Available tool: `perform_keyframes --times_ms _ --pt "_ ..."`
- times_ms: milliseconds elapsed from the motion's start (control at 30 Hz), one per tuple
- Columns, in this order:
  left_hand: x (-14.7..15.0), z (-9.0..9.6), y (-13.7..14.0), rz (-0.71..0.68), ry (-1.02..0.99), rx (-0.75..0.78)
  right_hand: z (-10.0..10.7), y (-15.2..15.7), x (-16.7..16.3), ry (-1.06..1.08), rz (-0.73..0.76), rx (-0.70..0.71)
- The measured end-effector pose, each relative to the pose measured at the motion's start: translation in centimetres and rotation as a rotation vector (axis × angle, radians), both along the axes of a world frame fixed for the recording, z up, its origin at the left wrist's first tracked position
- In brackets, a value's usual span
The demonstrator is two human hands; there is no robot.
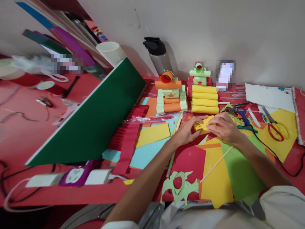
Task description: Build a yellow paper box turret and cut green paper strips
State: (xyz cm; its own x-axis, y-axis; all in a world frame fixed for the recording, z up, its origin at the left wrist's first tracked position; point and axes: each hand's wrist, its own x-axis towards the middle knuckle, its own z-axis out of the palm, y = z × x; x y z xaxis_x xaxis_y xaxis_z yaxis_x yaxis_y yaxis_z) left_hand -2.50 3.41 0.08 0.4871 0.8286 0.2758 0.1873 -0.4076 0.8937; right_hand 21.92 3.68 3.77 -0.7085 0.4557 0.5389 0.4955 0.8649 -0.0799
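Note:
My left hand (187, 131) and my right hand (225, 126) meet over the middle right of the table, both with fingers closed on a small folded yellow paper piece (203, 123). The left thumb and fingers grip its left side; the right fingertips press its right side and partly hide it. Just beyond it stands a paper model with yellow rolls (205, 99) and a green rolled tube on top. To its left is a similar orange and pale green paper model (169, 101) with a red star. Under my hands lie colored sheets, including a yellow one (215, 171).
A green board (95, 121) leans at left, beside a power strip (74, 175). A dark-capped bottle (158, 55) and a phone (225, 74) stand by the wall. Right of my hands are a blue glue gun (243, 117) with cord and scissors (274, 127). A thin stick (216, 164) lies in front.

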Motion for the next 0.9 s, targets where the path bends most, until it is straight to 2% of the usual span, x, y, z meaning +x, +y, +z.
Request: perform_keyframes --times_ms 333,500,733,900 --pt "0.0 0.2 0.2 -0.017 -0.024 -0.018 0.2 0.0 -0.1 -0.044 0.005 -0.006" --pt "0.0 0.2 0.2 -0.02 -0.064 -0.025 0.6 -0.5 -0.2 -0.067 0.0 0.075" --pt "-0.1 0.1 0.3 -0.032 0.035 0.08 0.9 -1.2 -0.2 -0.095 0.006 0.218" --pt "-0.2 0.3 0.2 -0.042 0.053 0.098 1.1 -1.1 -0.1 -0.08 0.091 0.298"
